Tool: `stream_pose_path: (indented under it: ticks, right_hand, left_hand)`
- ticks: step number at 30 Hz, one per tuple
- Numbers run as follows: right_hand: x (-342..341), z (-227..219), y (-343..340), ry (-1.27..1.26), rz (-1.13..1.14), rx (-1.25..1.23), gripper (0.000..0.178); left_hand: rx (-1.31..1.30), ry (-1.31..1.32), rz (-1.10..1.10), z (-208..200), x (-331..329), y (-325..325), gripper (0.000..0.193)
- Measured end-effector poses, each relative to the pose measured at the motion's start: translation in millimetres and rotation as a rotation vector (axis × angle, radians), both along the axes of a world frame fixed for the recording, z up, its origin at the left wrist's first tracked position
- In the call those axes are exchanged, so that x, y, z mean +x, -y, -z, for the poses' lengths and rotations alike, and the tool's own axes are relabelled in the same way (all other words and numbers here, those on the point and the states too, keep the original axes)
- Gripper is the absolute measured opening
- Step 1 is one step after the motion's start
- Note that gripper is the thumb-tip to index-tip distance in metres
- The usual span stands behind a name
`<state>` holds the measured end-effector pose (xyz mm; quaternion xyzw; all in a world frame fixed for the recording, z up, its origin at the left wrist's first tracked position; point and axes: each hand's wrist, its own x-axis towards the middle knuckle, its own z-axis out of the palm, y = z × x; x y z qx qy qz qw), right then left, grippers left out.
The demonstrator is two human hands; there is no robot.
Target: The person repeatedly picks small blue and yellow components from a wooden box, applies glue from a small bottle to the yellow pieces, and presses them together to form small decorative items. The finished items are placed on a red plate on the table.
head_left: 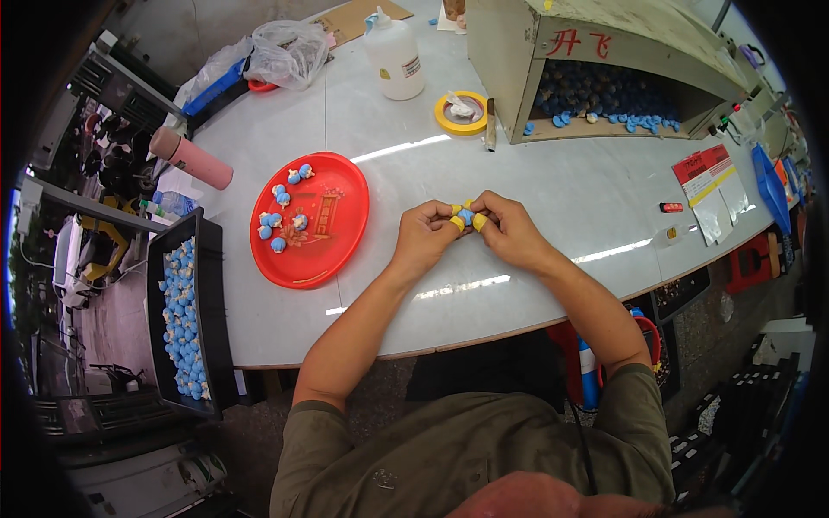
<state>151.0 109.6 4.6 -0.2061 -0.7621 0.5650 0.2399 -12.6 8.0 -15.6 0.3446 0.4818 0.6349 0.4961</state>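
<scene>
Between my two hands, above the middle of the table, is a small blue piece (466, 216). My left hand (425, 231) pinches it from the left, my right hand (513, 231) from the right. Yellow covers wrap the thumb and index fingertips of both hands. The fingers hide most of the piece, so its full shape does not show. To the left of my hands lies a round red plate (341, 233), with several small blue-and-white figure-like pieces (269, 221) along its left side.
A black bin (211, 319) full of blue-and-white pieces stands at the table's left edge. Behind are a pink bottle (194, 159), a white squeeze bottle (394, 60) and a yellow tape roll (460, 114). A box (509, 78) of blue parts stands back right; papers (710, 190) lie right.
</scene>
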Motion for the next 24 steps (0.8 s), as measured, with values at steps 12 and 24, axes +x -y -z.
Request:
stream_pose_path:
  ticks: [12, 24]
  right_hand:
    - [-0.1, 7.0, -8.3, -0.001, -0.024, -0.064, 0.022]
    - [0.7, 6.3, -11.0, 0.039, -0.063, -0.149, 0.019]
  left_hand:
    - [-0.007, 0.006, 0.025, -1.6, -5.6, -2.0, 0.013]
    - [-0.046, -0.087, 0.002, -1.4, -4.2, -0.5, 0.014]
